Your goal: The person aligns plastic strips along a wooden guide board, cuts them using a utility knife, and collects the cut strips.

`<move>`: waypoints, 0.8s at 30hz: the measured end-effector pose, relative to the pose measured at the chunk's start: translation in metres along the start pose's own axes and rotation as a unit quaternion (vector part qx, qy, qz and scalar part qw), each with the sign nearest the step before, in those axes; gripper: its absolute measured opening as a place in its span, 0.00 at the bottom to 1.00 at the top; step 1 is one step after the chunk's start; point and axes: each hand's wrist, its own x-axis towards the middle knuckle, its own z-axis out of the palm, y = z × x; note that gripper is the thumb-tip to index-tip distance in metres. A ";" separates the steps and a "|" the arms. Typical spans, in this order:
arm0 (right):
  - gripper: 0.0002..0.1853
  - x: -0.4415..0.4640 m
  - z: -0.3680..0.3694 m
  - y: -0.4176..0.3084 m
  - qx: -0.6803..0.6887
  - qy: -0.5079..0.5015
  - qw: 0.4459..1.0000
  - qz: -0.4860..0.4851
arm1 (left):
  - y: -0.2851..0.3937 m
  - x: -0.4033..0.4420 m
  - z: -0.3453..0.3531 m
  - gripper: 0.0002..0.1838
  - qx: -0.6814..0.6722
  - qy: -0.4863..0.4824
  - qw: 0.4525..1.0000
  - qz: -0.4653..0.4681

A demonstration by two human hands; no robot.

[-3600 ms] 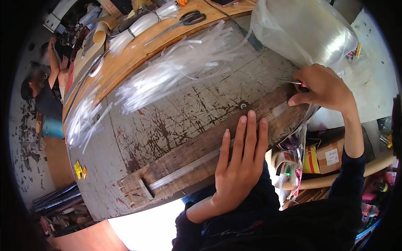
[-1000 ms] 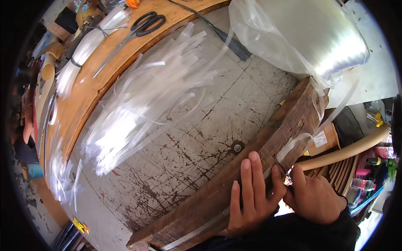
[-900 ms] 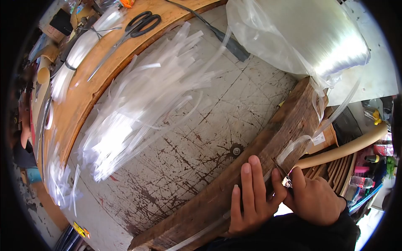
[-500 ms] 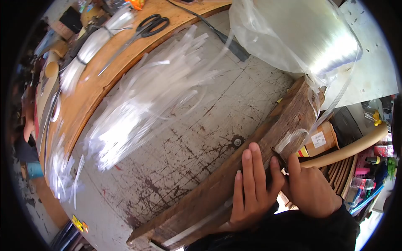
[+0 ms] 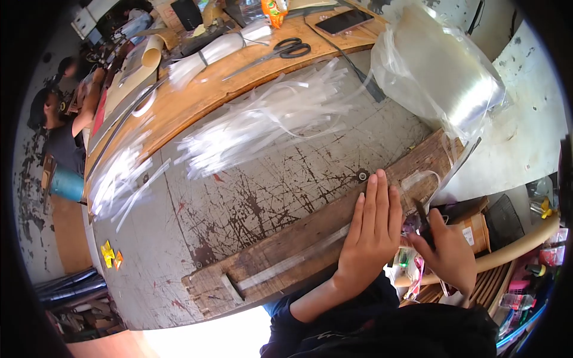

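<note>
My left hand (image 5: 370,244) lies flat with fingers stretched on a long wooden board (image 5: 310,230), over a clear plastic strip (image 5: 280,267). The strip runs along the board from a small bar (image 5: 231,289) near its left end and curls past my fingers at the right. Just right of my left hand, my right hand (image 5: 450,256) is closed around a small dark blade (image 5: 421,210) at the board's near edge. Its handle is mostly hidden by my fingers.
Cut clear strips (image 5: 262,122) lie on the scratched table (image 5: 250,197). Behind are scissors (image 5: 268,58), a phone (image 5: 344,21) and a bagged clear roll (image 5: 441,71). Another person (image 5: 65,128) sits at the far left. Boxes and a curved tube (image 5: 513,243) are at the right.
From 3.6 seconds ago, my right hand has come from the board's far right end to beside my left hand. A strip now loops at that end. The view has swung back wider since half a second ago.
</note>
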 end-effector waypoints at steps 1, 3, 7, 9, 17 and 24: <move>0.14 -0.001 -0.001 0.001 0.091 0.026 0.995 0.036 | 0.001 0.000 -0.001 0.14 0.003 0.005 1.000 -0.005; 0.13 -0.001 0.002 0.004 0.179 0.050 0.980 0.066 | 0.001 -0.001 -0.005 0.14 -0.119 0.024 0.992 -0.022; 0.14 0.015 0.024 0.008 0.349 0.141 0.926 0.031 | 0.000 -0.005 -0.015 0.14 -0.154 0.034 0.987 -0.035; 0.15 0.024 0.022 0.005 0.337 0.120 0.933 0.022 | -0.003 -0.008 -0.018 0.17 -0.174 0.027 0.984 -0.034; 0.06 0.033 0.025 0.006 0.281 0.117 0.952 -0.031 | -0.015 -0.073 -0.074 0.12 -0.170 0.011 0.982 -0.083; 0.05 0.039 0.011 0.006 0.248 0.153 0.951 -0.104 | -0.017 -0.111 -0.075 0.08 -0.204 0.021 0.974 -0.095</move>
